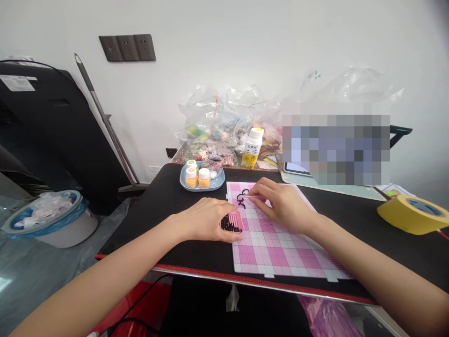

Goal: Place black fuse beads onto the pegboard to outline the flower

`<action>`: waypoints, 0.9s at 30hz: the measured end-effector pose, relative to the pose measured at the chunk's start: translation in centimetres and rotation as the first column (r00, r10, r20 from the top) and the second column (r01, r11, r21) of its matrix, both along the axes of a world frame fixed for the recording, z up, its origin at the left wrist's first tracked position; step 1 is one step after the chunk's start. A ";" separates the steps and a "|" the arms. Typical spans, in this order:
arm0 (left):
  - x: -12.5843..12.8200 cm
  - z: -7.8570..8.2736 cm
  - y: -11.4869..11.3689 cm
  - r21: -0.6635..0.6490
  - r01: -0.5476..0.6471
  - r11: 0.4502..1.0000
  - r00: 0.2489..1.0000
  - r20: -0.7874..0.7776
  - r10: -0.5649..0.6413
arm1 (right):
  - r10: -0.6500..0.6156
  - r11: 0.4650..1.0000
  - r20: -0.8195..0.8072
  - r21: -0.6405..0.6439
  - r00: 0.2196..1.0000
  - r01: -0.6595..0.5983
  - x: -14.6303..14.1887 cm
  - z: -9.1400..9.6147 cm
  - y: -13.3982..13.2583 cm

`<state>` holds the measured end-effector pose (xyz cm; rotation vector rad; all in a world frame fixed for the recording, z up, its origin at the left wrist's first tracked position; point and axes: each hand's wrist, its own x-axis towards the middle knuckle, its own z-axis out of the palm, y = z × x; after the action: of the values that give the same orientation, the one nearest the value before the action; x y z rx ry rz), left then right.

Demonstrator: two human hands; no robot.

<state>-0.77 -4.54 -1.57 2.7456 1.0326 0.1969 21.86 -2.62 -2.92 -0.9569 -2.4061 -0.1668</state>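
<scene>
A pink and white checkered pegboard [280, 255] lies on the black desk mat. Near its upper left, black beads [242, 202] form a curved outline. My left hand [206, 219] curls around a small pink ridged tray [236, 218], thumb and fingers on its sides, at the board's left edge. Loose black beads [229, 224] fill part of that tray. My right hand [277, 201] hovers over the upper part of the board, pinching thin pale tweezers [248, 196]. Their tip points left at the bead outline; whether a bead is in it is too small to tell.
A blue plate [201, 189] with small white-capped jars [204, 178] stands behind my left hand. Further back are a white and yellow bottle [252, 149] and plastic bags [213, 121]. Yellow tape [403, 216] lies at right, and a bin [66, 229] stands on the floor at left.
</scene>
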 end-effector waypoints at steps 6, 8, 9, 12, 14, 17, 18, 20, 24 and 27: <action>0.0 0.1 -0.1 0.012 0.003 1.000 1.000 -0.021 -0.003 | 0.012 1.000 -0.061 -0.020 0.998 -0.013 0.2 -1.1 0.0; 0.0 0.2 -0.1 0.013 0.004 1.000 1.000 -0.020 -0.004 | 0.021 1.000 -0.066 -0.012 0.998 -0.022 0.3 -1.3 -0.1; 0.0 0.2 -0.1 0.011 0.003 1.000 1.000 -0.020 -0.003 | 0.025 1.000 -0.067 -0.009 0.997 -0.026 0.3 -1.4 -0.1; 0.0 0.2 -0.1 0.006 0.000 1.000 1.000 -0.022 0.000 | 0.028 1.000 -0.068 -0.003 0.997 -0.028 0.3 -1.4 -0.2; 0.0 0.2 -0.2 0.009 0.000 1.000 1.000 -0.026 0.000 | 0.028 1.000 -0.071 -0.002 0.997 -0.028 0.2 -1.4 -0.3; 0.0 0.2 -0.2 0.013 -0.003 1.000 1.000 -0.024 0.003 | 0.033 0.999 -0.086 -0.018 0.996 -0.035 0.2 -1.4 -0.4; 0.0 0.2 -0.2 0.013 -0.006 1.000 1.000 -0.022 0.006 | 0.034 0.999 -0.092 -0.025 0.995 -0.036 0.3 -1.4 -0.4; 0.0 0.2 -0.2 0.014 -0.009 1.000 1.000 -0.019 0.009 | 0.031 0.999 -0.105 -0.030 0.994 -0.034 0.4 -1.4 -0.4; 0.0 0.3 -0.2 0.018 -0.005 1.000 1.000 -0.026 0.005 | 0.035 0.999 -0.113 -0.029 0.993 -0.038 0.4 -1.3 -0.3; 0.0 0.3 -0.2 0.023 -0.007 1.000 0.999 -0.039 0.008 | 0.036 0.999 -0.105 -0.034 0.994 -0.040 0.4 -1.2 -0.4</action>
<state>-0.73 -4.74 -1.28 2.7774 1.0571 0.1579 22.27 -2.99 -4.14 -0.9124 -2.3363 -0.0584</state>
